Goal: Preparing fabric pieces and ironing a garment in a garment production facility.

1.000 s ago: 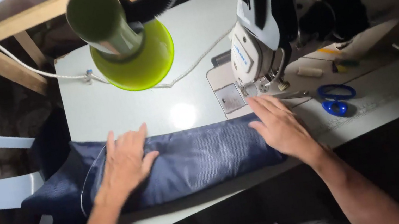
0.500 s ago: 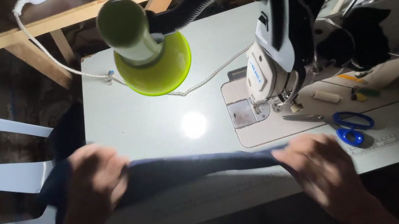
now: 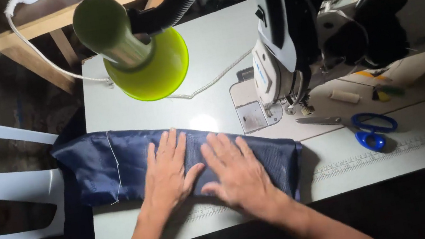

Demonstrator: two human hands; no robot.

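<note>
At the far left, a white plastic chair (image 3: 6,187) is seen beside the pale sewing table (image 3: 213,46). A folded piece of navy fabric (image 3: 102,167) is laid flat along the table's near edge, its left end hanging slightly past the table toward the chair; a loose white thread (image 3: 114,168) is draped across it. The left hand (image 3: 167,171) is spread open, palm down, and pressed flat on the middle of the fabric. Just beside it, thumbs nearly touching, the right hand (image 3: 237,174) is likewise held open and flat on the fabric, nothing being gripped by either of the 2 hands. Above them, a yellow-green lamp (image 3: 144,56) is angled over the table. Further right stands the sewing machine (image 3: 281,53), and beyond it blue-handled scissors (image 3: 365,127) lie on the table, well apart from the fabric.
</note>
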